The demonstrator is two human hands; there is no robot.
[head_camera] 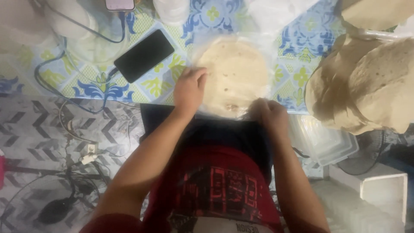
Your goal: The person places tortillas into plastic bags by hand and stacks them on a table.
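A round pale flatbread (pixel 235 73) lies inside a clear plastic bag (pixel 264 60) on the patterned tablecloth (pixel 164 82), near the table's front edge. My left hand (pixel 189 88) rests on the bag's left side, fingers curled over the flatbread's edge. My right hand (pixel 269 114) is closed on the bag's near edge at the lower right of the flatbread. Both forearms reach up from my red and black shirt.
A large stack of flatbreads (pixel 366 82) sits at the right. A black phone (pixel 144 55) with a cable lies left of the bag. Clear plastic containers (pixel 321 140) stand below the stack. Cables and a fan (pixel 56 209) lie on the floor at left.
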